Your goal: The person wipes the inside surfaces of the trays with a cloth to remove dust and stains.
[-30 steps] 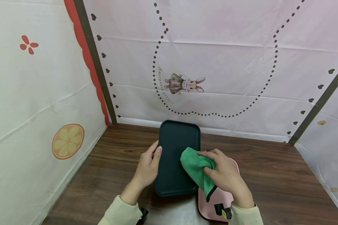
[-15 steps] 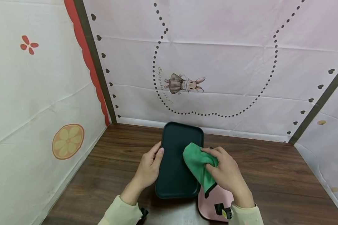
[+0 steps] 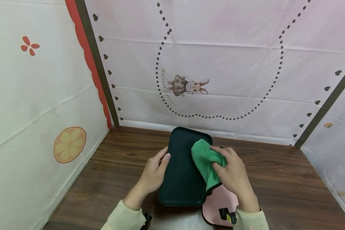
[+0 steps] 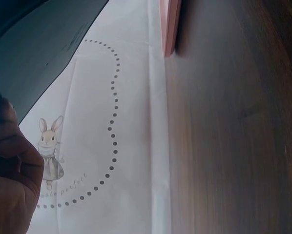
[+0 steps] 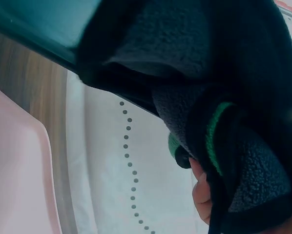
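A dark green rectangular tray (image 3: 184, 172) is held up at a tilt over the table in the head view. My left hand (image 3: 153, 172) grips its left edge, thumb on the rim; in the left wrist view the fingers curl beneath the tray (image 4: 43, 53). My right hand (image 3: 233, 171) holds a bunched green cloth (image 3: 202, 156) with black edging against the tray's upper right part. The right wrist view shows the cloth's folds (image 5: 175, 44) across the tray's edge, hiding most of that hand.
A pink tray (image 3: 219, 206) lies on the wooden table (image 3: 284, 179) beneath my right forearm, partly covered by the hand. White printed sheets (image 3: 233, 70) wall in the back and both sides.
The green tray has shifted slightly right and its tilt has grown. My right hand has moved the cloth up and to the right along the tray, and my left hand has followed slightly right.
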A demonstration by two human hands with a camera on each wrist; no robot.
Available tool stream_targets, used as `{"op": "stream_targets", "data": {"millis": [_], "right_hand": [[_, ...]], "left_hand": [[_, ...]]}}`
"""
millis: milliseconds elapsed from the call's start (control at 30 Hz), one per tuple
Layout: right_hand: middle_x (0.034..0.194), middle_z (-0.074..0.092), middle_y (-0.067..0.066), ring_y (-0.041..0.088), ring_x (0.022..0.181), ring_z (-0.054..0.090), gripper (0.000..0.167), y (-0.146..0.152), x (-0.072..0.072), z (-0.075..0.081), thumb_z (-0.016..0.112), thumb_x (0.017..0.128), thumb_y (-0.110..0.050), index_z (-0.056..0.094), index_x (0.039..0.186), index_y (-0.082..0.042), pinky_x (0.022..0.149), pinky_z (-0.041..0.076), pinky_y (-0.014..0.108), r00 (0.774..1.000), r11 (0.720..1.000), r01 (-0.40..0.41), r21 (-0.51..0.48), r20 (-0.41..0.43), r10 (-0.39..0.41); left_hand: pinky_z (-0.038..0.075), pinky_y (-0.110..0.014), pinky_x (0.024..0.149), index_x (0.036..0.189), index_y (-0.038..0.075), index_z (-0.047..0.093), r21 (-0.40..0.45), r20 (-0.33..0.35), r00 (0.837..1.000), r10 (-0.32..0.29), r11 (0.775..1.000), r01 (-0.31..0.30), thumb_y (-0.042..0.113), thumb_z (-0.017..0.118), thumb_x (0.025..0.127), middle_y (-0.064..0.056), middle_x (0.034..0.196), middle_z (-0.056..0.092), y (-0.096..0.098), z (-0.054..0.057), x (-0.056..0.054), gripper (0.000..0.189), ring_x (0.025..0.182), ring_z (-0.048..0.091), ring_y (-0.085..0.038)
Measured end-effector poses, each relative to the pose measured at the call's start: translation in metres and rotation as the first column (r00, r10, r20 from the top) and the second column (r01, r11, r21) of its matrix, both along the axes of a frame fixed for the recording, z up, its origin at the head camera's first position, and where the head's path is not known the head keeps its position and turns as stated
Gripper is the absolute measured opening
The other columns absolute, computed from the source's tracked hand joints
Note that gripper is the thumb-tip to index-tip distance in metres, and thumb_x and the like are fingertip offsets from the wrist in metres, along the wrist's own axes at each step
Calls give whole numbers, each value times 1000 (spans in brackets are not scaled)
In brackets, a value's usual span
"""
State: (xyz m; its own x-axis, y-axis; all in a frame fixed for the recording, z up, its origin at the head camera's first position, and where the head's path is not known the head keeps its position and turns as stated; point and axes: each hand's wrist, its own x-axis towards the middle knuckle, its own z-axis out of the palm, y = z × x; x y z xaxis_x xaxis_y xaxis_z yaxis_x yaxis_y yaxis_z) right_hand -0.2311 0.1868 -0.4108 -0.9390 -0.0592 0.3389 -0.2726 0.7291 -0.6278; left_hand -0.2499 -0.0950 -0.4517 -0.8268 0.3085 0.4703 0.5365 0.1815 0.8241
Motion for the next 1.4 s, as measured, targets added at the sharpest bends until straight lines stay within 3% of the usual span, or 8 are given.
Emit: {"op": "stream_targets", "data": {"millis": [200,400,667,1133,1400], "right_hand": [[127,62,9,26,98,63,49,0,-1,1,69,94,-10,66,140,-24,81,48,39,999,998,43,-46,-26,-44],[128,62,9,26,97,63,49,-1,-1,1,69,94,-10,66,141,-24,80,47,39,996,995,78,-66,-43,-80],[123,63,9,26,99,63,50,-2,-2,1,70,92,-7,67,139,-24,82,48,42,988,991,96,-89,-114,-106],[122,63,5,22,98,63,53,-6,-1,0,71,91,-5,67,139,-25,81,48,41,983,992,77,-101,-159,-92],[123,63,5,20,98,61,54,-9,1,0,71,90,-4,67,139,-26,80,48,40,983,992,54,-111,-169,-73]], "left_hand": [[55,-33,102,153,4,46,-8,-10,1000,-10,1000,9,18,36,115,-14,141,65,1,0,1,42,123,67,-20],[59,-32,94,155,8,45,13,20,998,-57,998,57,20,35,115,-13,137,68,2,0,1,43,113,72,-17],[60,-31,92,155,10,45,18,28,996,-90,996,89,19,34,115,-12,136,69,2,1,2,43,111,73,-17],[60,-31,92,156,7,44,4,14,993,-119,993,119,17,34,115,-15,138,67,3,-1,2,43,110,73,-16],[58,-30,96,155,7,45,-23,10,995,-98,995,98,17,35,115,-12,137,69,5,-1,3,43,112,72,-15]]}}
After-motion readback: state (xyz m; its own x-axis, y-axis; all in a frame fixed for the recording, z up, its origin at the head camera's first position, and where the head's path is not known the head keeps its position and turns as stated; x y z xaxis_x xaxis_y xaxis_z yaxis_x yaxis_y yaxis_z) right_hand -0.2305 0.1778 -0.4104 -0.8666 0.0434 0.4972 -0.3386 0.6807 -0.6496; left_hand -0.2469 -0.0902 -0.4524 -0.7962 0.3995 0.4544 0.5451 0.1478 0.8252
